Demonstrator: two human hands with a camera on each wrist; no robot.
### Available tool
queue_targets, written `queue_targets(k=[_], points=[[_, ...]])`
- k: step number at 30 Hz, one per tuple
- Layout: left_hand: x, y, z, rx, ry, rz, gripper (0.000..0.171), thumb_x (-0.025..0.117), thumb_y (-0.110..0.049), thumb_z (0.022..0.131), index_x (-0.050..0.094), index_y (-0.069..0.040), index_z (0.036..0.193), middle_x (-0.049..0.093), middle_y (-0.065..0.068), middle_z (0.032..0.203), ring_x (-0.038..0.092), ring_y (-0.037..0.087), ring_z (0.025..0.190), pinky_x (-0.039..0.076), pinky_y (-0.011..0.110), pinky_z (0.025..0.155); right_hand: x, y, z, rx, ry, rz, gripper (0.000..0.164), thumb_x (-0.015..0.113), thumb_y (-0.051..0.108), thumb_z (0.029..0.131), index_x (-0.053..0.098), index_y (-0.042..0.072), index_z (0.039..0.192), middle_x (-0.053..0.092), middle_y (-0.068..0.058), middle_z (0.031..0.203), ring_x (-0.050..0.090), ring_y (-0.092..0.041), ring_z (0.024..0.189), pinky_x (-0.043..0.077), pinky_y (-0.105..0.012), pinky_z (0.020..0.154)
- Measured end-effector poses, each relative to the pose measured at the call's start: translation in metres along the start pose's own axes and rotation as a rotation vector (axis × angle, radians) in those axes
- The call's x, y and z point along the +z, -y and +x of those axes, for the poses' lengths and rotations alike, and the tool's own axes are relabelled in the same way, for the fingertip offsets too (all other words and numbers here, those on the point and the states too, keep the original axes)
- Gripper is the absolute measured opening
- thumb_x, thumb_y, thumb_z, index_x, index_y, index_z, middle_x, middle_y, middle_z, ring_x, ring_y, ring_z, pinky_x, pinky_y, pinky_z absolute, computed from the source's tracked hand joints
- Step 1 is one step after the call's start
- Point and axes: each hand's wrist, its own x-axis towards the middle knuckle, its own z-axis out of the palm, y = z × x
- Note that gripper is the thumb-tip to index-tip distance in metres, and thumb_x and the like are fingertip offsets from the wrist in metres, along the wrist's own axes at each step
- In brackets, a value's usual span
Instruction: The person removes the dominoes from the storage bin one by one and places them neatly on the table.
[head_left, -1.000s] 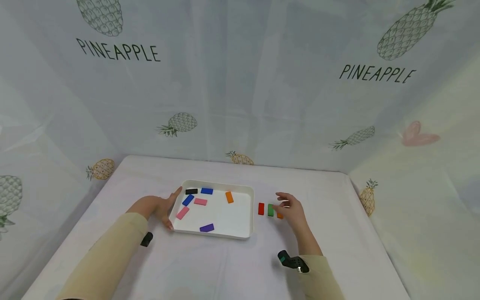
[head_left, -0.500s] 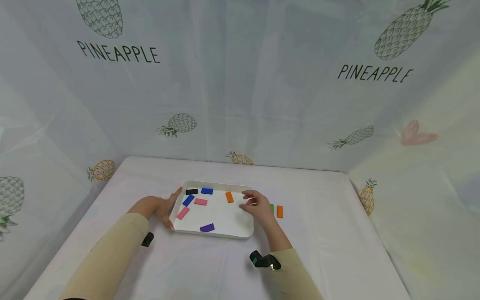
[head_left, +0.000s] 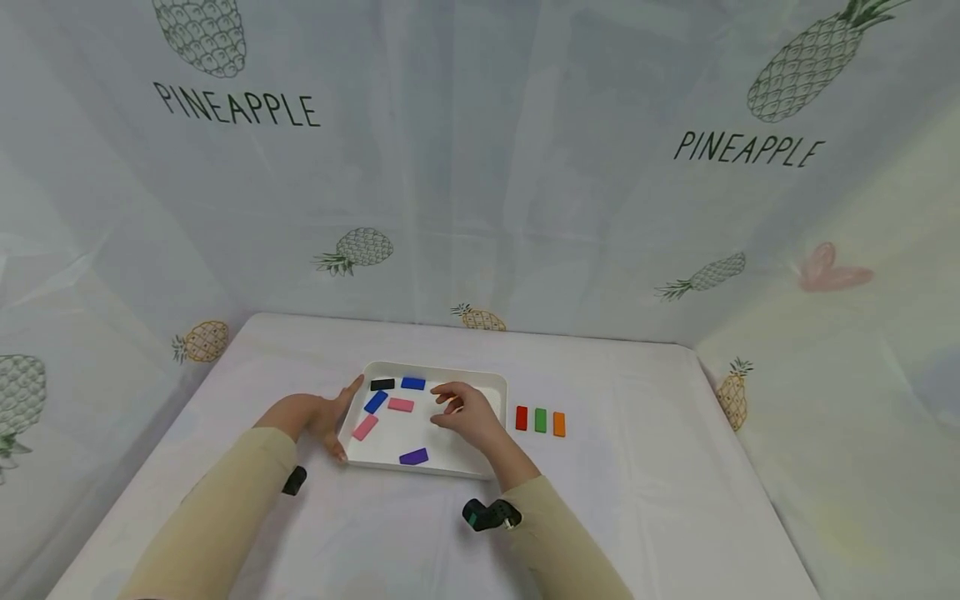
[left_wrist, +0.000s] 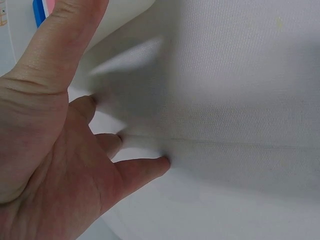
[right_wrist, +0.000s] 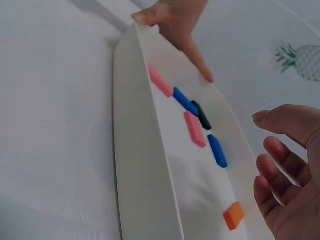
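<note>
A shallow white tray (head_left: 450, 460) holds small coloured rectangular blocks. My left hand (head_left: 328, 421) spans the tray's left end, thumb at the near corner and a finger stretched to the far corner. Inside, black (head_left: 382, 384), blue (head_left: 413, 383) and pink blocks (head_left: 401, 405) cluster at the left, and a purple block (head_left: 414, 457) lies near the front wall. Over the tray's right half hovers my right hand (head_left: 472, 421), fingers loosely bent with nothing between them. An orange block (right_wrist: 233, 216) inside the tray shows in the right wrist view; my hand hides it in the head view.
Right of the tray, red (head_left: 521, 418), green (head_left: 541, 420) and orange (head_left: 559, 424) blocks stand in a row on the white-covered table (head_left: 637, 500). Pineapple-printed cloth (head_left: 480, 208) hangs behind and at the sides. Each wrist carries a dark camera (head_left: 491, 515).
My right hand has swung left from the row of blocks on the table to over the tray, uncovering the row and covering the tray's orange block. My left hand stays at the tray.
</note>
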Motion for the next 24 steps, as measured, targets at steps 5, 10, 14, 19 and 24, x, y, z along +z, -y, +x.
queue_targets(k=[5, 10, 14, 19, 24], points=[[0.001, 0.001, 0.0, 0.01, -0.001, -0.017, 0.148, 0.09, -0.05, 0.057, -0.016, -0.011, 0.152, 0.006, 0.03, 0.156, 0.024, 0.057, 0.132, 0.022, 0.072, 0.102, 0.01, 0.003, 0.012, 0.01, 0.059, -0.063, 0.041, 0.08, 0.006, 0.081, 0.067, 0.011, 0.119, 0.063, -0.008, 0.105, 0.055, -0.015, 0.084, 0.051, -0.022, 0.07], [-0.001, 0.0, -0.004, 0.004, -0.005, -0.011, 0.148, 0.091, -0.05, 0.057, -0.015, -0.01, 0.153, 0.013, 0.031, 0.154, 0.027, 0.057, 0.131, 0.024, 0.073, 0.101, 0.018, 0.002, 0.027, 0.012, 0.104, -0.096, 0.042, 0.08, 0.006, 0.08, 0.067, 0.01, 0.12, 0.064, -0.005, 0.104, 0.056, -0.016, 0.088, 0.052, -0.023, 0.074], [-0.002, -0.001, -0.005, -0.012, -0.002, -0.005, 0.148, 0.09, -0.051, 0.056, -0.014, -0.011, 0.154, 0.019, 0.032, 0.153, 0.028, 0.058, 0.131, 0.025, 0.073, 0.1, 0.025, -0.005, 0.039, 0.016, 0.106, -0.096, 0.042, 0.081, 0.007, 0.081, 0.066, 0.009, 0.121, 0.063, 0.0, 0.101, 0.056, -0.014, 0.089, 0.052, -0.023, 0.075], [-0.001, 0.001, 0.0, -0.015, -0.002, -0.001, 0.147, 0.09, -0.053, 0.056, -0.013, -0.012, 0.154, 0.017, 0.03, 0.155, 0.027, 0.058, 0.132, 0.025, 0.073, 0.101, 0.032, -0.014, 0.048, 0.046, 0.12, -0.081, 0.039, 0.081, 0.009, 0.08, 0.067, 0.011, 0.117, 0.063, 0.005, 0.101, 0.055, -0.012, 0.089, 0.051, -0.022, 0.077], [0.001, 0.003, 0.001, -0.019, -0.003, 0.01, 0.147, 0.089, -0.054, 0.057, -0.013, -0.013, 0.154, 0.019, 0.031, 0.154, 0.028, 0.058, 0.132, 0.026, 0.072, 0.101, 0.035, -0.021, 0.052, 0.083, 0.121, -0.081, 0.039, 0.082, 0.01, 0.08, 0.067, 0.012, 0.116, 0.062, 0.006, 0.101, 0.054, -0.012, 0.087, 0.05, -0.021, 0.076]])
